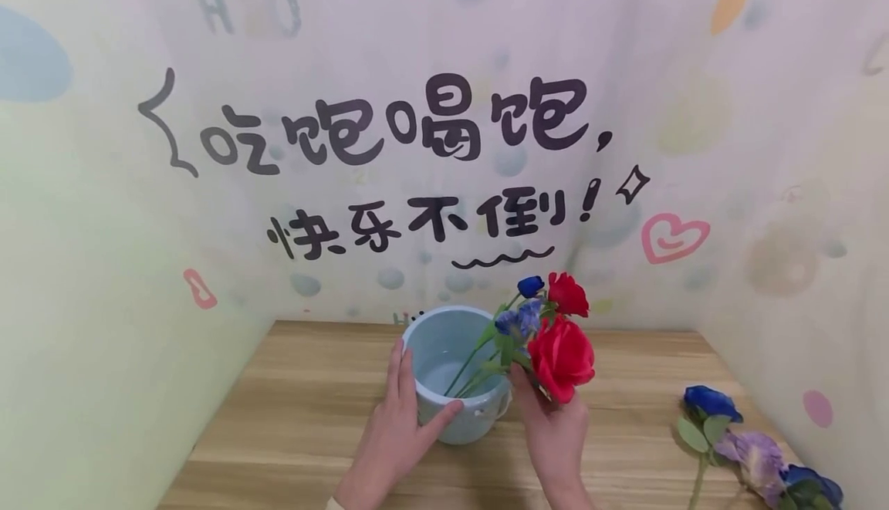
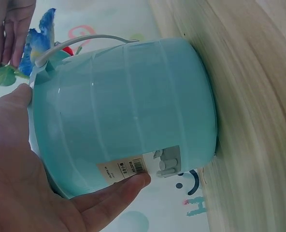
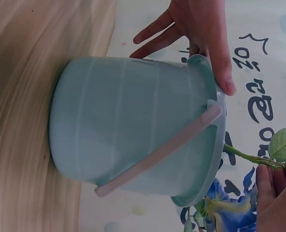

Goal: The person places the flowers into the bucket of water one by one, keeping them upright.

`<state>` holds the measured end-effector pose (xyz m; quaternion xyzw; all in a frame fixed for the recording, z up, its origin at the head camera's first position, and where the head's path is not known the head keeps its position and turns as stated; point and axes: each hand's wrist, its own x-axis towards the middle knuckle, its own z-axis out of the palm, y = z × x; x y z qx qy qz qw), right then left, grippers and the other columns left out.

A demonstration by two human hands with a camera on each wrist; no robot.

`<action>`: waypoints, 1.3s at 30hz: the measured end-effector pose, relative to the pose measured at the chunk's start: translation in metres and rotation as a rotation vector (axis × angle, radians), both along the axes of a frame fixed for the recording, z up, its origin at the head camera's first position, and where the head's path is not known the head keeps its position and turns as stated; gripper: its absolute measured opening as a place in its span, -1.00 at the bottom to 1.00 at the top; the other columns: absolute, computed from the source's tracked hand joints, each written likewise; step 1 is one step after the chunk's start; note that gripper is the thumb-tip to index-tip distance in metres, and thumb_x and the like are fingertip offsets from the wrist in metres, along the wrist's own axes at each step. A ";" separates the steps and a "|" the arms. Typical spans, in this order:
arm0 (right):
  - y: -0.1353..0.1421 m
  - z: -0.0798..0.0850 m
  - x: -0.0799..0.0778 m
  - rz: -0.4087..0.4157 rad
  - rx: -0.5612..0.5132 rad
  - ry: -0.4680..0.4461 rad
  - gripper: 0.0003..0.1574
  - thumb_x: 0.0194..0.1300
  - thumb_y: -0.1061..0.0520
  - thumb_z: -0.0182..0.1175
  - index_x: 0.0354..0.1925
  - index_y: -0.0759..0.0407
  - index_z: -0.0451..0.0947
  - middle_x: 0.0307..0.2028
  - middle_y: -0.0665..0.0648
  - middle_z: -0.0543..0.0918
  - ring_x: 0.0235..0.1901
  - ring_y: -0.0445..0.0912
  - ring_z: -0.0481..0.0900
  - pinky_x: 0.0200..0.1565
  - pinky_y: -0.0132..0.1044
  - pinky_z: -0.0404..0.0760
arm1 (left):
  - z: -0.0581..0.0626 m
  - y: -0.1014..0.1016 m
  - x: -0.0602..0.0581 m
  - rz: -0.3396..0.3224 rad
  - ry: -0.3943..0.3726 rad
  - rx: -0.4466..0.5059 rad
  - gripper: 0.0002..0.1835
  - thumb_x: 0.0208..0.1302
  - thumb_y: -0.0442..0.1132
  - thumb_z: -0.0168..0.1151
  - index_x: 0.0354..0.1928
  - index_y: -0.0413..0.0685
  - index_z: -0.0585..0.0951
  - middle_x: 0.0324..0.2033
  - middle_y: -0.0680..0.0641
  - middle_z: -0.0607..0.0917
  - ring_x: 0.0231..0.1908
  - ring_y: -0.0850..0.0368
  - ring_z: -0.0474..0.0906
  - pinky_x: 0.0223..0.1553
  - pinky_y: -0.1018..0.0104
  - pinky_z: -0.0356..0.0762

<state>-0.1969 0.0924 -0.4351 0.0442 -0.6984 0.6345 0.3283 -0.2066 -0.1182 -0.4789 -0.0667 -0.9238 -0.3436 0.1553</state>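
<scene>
A light blue plastic bucket (image 1: 458, 423) stands upright on the wooden table. My left hand (image 1: 396, 437) grips its left side, thumb over the rim and fingers along the outer wall beside a paper label (image 2: 121, 168). With its fingertips, my right hand (image 1: 556, 440) pinches a leafy green flower stem (image 3: 242, 153) at the bucket's right rim. Above that hand are a large red rose (image 1: 564, 359), a smaller red rose (image 1: 568, 294), a blue bud (image 1: 531, 286) and a blue-purple flower (image 1: 519, 319). Green stems slant into the bucket. Its handle (image 3: 157, 154) hangs down on the right side.
At the table's right edge lie a dark blue flower (image 1: 711, 402), a pale purple flower (image 1: 753, 460) and another dark blue flower (image 1: 814, 487). Behind the wooden table (image 1: 299, 425) rises a printed wall covering (image 1: 389, 24) with black lettering.
</scene>
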 end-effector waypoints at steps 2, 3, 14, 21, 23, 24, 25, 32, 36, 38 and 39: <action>0.002 -0.002 -0.002 -0.013 -0.011 -0.022 -0.58 0.33 0.32 0.45 0.13 0.32 0.63 -0.08 0.15 0.78 -0.17 -0.26 0.76 -0.10 -0.44 0.71 | 0.000 0.000 0.000 0.000 -0.002 0.004 0.26 0.30 0.58 0.14 0.71 -0.09 -0.09 0.70 -0.04 -0.20 0.10 -0.32 0.66 -0.01 -0.17 0.71; 0.004 -0.003 -0.004 -0.023 -0.011 -0.027 -0.60 0.33 0.31 0.45 0.11 0.33 0.64 -0.09 0.17 0.78 -0.19 -0.27 0.76 -0.11 -0.45 0.71 | 0.000 0.000 0.000 0.001 -0.005 0.005 0.26 0.30 0.58 0.13 0.71 -0.08 -0.10 0.70 -0.04 -0.21 0.09 -0.33 0.66 -0.02 -0.17 0.71; 0.022 -0.013 -0.024 -0.074 0.010 -0.017 -0.80 0.38 0.27 0.43 -0.08 0.36 0.72 -0.35 0.24 0.80 -0.36 -0.26 0.78 -0.18 -0.48 0.70 | -0.001 0.000 0.000 0.001 -0.053 0.009 0.27 0.29 0.61 0.10 0.72 -0.02 -0.14 0.70 -0.02 -0.21 0.10 -0.31 0.66 -0.01 -0.17 0.71; 0.031 -0.016 -0.036 -0.068 -0.050 -0.114 -0.72 0.42 0.13 0.43 -0.16 0.38 0.75 -0.31 0.28 0.80 -0.36 -0.26 0.78 -0.19 -0.50 0.71 | -0.002 0.000 -0.001 0.002 -0.040 0.004 0.26 0.29 0.60 0.11 0.72 -0.05 -0.11 0.70 0.00 -0.23 0.09 -0.30 0.67 -0.04 -0.14 0.72; 0.033 -0.017 -0.038 -0.058 -0.067 -0.151 -0.67 0.43 0.07 0.42 -0.10 0.36 0.75 -0.26 0.29 0.80 -0.34 -0.24 0.77 -0.19 -0.48 0.71 | -0.002 0.000 0.000 0.001 -0.033 0.005 0.26 0.30 0.59 0.12 0.72 -0.06 -0.10 0.70 -0.01 -0.22 0.11 -0.30 0.66 -0.03 -0.14 0.72; 0.035 -0.018 -0.039 -0.055 -0.072 -0.167 -0.64 0.44 0.04 0.42 -0.08 0.35 0.74 -0.24 0.29 0.80 -0.33 -0.24 0.77 -0.18 -0.47 0.71 | -0.002 0.000 0.000 0.001 -0.031 0.004 0.26 0.30 0.58 0.13 0.72 -0.07 -0.10 0.70 -0.01 -0.22 0.10 -0.30 0.66 -0.04 -0.14 0.72; 0.036 -0.018 -0.040 -0.052 -0.077 -0.184 -0.61 0.44 0.01 0.41 -0.03 0.33 0.74 -0.20 0.28 0.81 -0.31 -0.24 0.77 -0.18 -0.48 0.71 | -0.001 0.000 0.000 0.001 -0.028 0.003 0.26 0.30 0.58 0.13 0.72 -0.07 -0.11 0.70 -0.02 -0.22 0.11 -0.30 0.66 -0.04 -0.14 0.72; 0.040 -0.021 -0.048 -0.023 -0.118 -0.216 -0.61 0.45 0.00 0.41 -0.03 0.32 0.72 -0.25 0.25 0.79 -0.36 -0.19 0.73 -0.24 -0.44 0.73 | -0.001 0.000 -0.001 0.003 -0.017 -0.002 0.26 0.31 0.57 0.14 0.72 -0.07 -0.11 0.70 -0.06 -0.19 0.10 -0.30 0.66 -0.05 -0.12 0.73; 0.041 -0.023 -0.050 0.023 -0.165 -0.233 -0.63 0.46 0.02 0.39 -0.04 0.32 0.71 -0.34 0.21 0.75 -0.44 -0.13 0.68 -0.33 -0.39 0.71 | -0.001 0.000 -0.001 0.005 -0.024 -0.004 0.26 0.30 0.58 0.13 0.72 -0.06 -0.11 0.70 -0.06 -0.18 0.10 -0.29 0.67 -0.04 -0.13 0.72; 0.043 -0.025 -0.051 0.046 -0.193 -0.248 -0.62 0.47 0.01 0.39 -0.03 0.33 0.70 -0.36 0.18 0.73 -0.44 -0.10 0.67 -0.34 -0.38 0.70 | -0.002 0.001 -0.001 0.005 -0.027 -0.003 0.26 0.30 0.58 0.13 0.72 -0.06 -0.11 0.70 -0.06 -0.18 0.10 -0.30 0.66 -0.03 -0.14 0.72; 0.043 -0.026 -0.051 0.055 -0.208 -0.256 -0.61 0.47 0.00 0.39 -0.02 0.33 0.69 -0.36 0.16 0.73 -0.43 -0.10 0.66 -0.33 -0.38 0.71 | -0.002 0.001 -0.001 0.005 -0.028 -0.003 0.26 0.30 0.58 0.13 0.72 -0.06 -0.11 0.70 -0.06 -0.18 0.10 -0.29 0.66 -0.03 -0.14 0.72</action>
